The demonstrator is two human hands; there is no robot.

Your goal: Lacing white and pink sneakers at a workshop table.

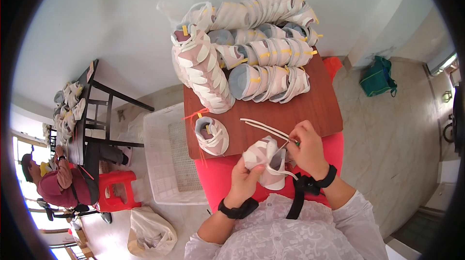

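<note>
My left hand (244, 178) is closed on a white and pale pink shoe upper (271, 178), its thumb pressed on the material, just off the table's near edge. Beside it, my right hand (306, 146) pinches a thin tool with a green handle (297, 143), whose slim shaft points down at the upper. A pair of white lace ends (264, 125) runs from the upper past my right fingers and out over the tabletop. More lace hangs in a loop at the upper's right side. To the left, a laced shoe upper (212, 136) stands on the table with orange string next to it.
Nested rows of shoe uppers (271, 52) cover the far part of the brown table (319, 110). A white plastic crate (160, 163) stands to the left, with an open cloth sack (152, 231) nearer. Farther left, another person (63, 182) sits at a black table. A green bag (379, 77) lies right.
</note>
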